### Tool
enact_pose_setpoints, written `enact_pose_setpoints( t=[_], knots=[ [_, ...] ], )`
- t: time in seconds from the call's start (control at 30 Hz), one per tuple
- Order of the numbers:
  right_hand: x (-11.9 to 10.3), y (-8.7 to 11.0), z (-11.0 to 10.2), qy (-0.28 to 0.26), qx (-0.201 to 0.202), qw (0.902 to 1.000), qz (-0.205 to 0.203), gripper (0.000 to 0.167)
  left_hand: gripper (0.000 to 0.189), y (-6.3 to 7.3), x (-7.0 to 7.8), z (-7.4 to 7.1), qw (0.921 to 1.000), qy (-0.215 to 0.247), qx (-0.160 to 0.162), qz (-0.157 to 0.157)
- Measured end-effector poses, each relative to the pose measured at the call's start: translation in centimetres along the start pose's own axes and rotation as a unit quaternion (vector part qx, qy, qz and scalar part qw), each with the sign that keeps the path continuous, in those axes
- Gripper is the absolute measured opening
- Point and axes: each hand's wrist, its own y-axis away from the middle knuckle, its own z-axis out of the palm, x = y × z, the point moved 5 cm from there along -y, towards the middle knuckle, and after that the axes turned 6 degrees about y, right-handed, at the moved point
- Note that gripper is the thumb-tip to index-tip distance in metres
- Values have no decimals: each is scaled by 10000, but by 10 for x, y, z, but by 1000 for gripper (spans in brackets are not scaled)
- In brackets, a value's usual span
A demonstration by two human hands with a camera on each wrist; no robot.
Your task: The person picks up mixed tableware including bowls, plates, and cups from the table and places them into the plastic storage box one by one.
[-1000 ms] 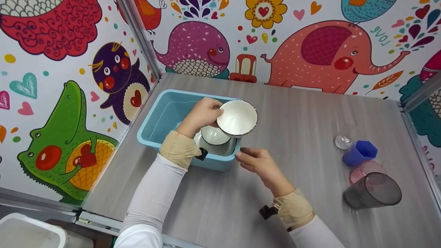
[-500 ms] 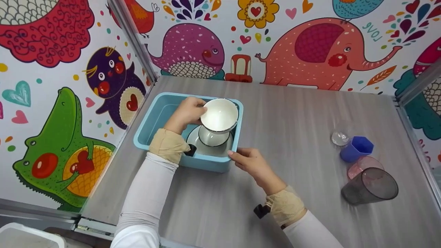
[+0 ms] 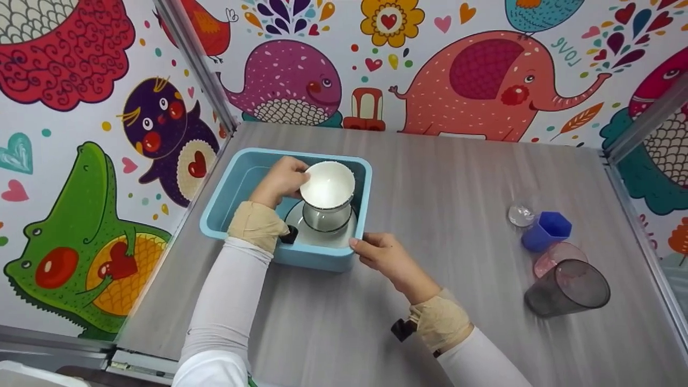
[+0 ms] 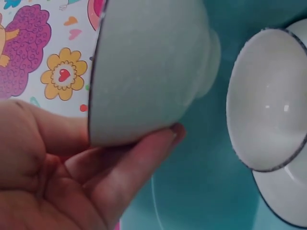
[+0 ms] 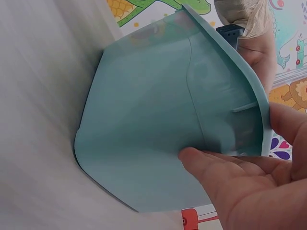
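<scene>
Head view: the person's left hand pinches a dark-rimmed white bowl by its edge above a second bowl, which sits on a plate in a light-blue basin; the left wrist view shows the two bowls apart. The right hand grips the basin's near right corner. Good handling here probably means slow, level lowering, fingertips clear of the rim beneath. Compared with one second earlier, the held bowl has shifted from over the basin's right rim to within its outline.

White dark-rimmed bowl, held over blue bin
</scene>
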Motion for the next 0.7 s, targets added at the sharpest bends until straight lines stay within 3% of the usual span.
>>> enact_pose_setpoints(
  t=[0.47,0.7],
  knots=[
    [-1,-1,2,-75,-99,9999,-96,56,33,-19,-17,3,9994,-318,-13,-161],
    [-1,1,0,-45,-109,9999,-100,58,33,-26,-27,6,9985,-391,-48,-387]
  ],
)
